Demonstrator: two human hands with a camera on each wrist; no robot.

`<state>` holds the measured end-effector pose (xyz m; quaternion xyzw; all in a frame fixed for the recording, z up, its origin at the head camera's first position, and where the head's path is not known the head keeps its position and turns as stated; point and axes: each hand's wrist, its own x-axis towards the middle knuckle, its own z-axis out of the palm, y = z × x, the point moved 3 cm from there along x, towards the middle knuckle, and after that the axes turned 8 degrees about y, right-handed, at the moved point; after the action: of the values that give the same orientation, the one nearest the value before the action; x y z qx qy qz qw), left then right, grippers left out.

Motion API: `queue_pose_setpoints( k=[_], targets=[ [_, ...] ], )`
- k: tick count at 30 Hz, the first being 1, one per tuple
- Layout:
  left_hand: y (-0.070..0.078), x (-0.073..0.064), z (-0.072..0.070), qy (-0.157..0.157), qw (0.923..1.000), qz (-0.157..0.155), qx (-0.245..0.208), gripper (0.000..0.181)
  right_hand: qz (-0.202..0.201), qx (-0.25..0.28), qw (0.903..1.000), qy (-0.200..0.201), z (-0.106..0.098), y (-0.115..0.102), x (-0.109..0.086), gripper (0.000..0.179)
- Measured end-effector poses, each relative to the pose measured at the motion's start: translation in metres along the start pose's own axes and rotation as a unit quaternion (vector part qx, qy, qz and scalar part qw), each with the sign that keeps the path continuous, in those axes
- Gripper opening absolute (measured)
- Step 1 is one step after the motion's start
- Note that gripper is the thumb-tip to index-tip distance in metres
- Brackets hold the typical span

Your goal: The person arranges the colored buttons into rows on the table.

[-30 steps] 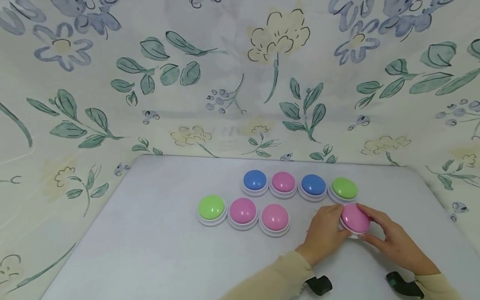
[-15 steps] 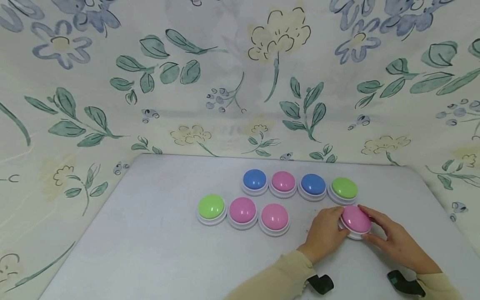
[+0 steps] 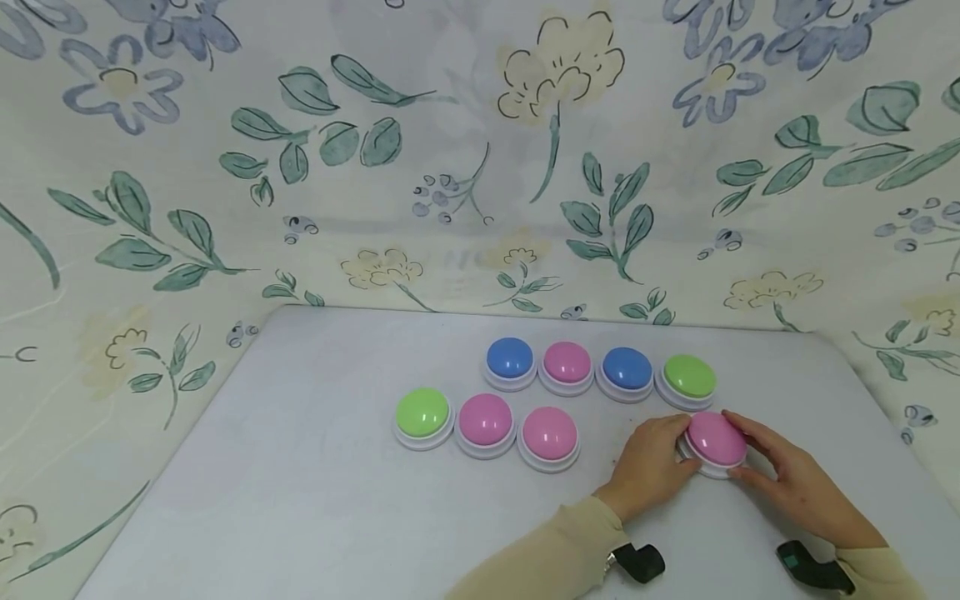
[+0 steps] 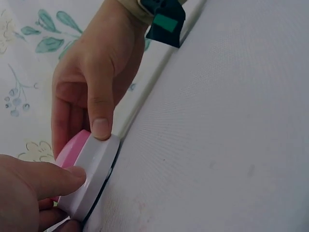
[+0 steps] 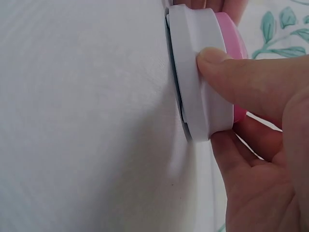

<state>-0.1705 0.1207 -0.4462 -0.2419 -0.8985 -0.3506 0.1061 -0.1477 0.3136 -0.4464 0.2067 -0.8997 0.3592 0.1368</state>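
Note:
A pink push button with a white base [image 3: 716, 440] sits at the right end of the nearer row on the white table. My left hand [image 3: 649, 463] grips its left side, thumb on the white base. On the opposite side, my right hand [image 3: 797, 482] holds it between thumb and fingers. In the left wrist view, both thumbs press the white base [image 4: 96, 162]. Seen from the right wrist, the dark underside of the base lies close against the tabletop, and the pink dome [image 5: 235, 43] faces away from it.
Behind stands a row with a blue button [image 3: 510, 358], a pink button [image 3: 567, 363], another blue button [image 3: 627, 369] and a green button [image 3: 689, 377]. Left of my hands are a green button [image 3: 422, 413] and two pink ones. Floral cloth [image 3: 450, 167] hangs behind the table [image 3: 300, 483].
The held pink button has shifted slightly right and sits a little flatter, with both hands still around it. The other buttons have stayed in place.

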Motion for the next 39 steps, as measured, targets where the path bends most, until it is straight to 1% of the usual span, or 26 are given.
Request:
queue_pose_setpoints(
  k=[6,12,18,22,25,27,31,35,39],
  targets=[
    [0.000,0.000,-0.001,-0.010,0.9999,0.001,-0.004,0.053,-0.004,0.000,1.0000,0.001,-0.001,-0.001,0.000,0.077],
    [-0.002,0.001,-0.002,-0.002,1.0000,0.007,0.002,0.052,-0.001,0.000,1.0000,0.000,-0.001,-0.002,0.002,0.076],
    [-0.003,0.000,-0.002,-0.001,0.9999,0.012,-0.005,0.050,-0.003,-0.008,1.0000,0.000,-0.001,-0.004,0.002,0.074],
    [-0.002,0.000,-0.003,0.006,0.9999,0.011,-0.005,0.049,-0.001,0.000,1.0000,-0.007,-0.004,-0.006,0.003,0.081],
    [0.000,0.000,-0.005,0.009,0.9999,0.009,-0.003,0.048,0.018,0.009,0.9998,-0.010,-0.008,-0.007,0.004,0.087],
    [0.002,0.000,-0.008,0.010,0.9999,0.012,-0.005,0.049,0.034,0.008,0.9994,-0.009,-0.011,-0.007,0.004,0.090],
    [0.006,0.003,-0.014,0.010,0.9997,0.021,-0.009,0.047,0.055,0.004,0.9985,-0.003,-0.014,-0.008,0.006,0.091],
    [0.011,0.006,-0.023,0.001,0.9992,0.040,0.007,0.045,0.054,0.002,0.9985,0.008,-0.014,-0.012,0.006,0.089],
    [0.011,0.007,-0.037,-0.013,0.9981,0.057,0.021,0.044,0.036,-0.001,0.9990,0.027,-0.014,-0.020,0.009,0.089]
  ],
)
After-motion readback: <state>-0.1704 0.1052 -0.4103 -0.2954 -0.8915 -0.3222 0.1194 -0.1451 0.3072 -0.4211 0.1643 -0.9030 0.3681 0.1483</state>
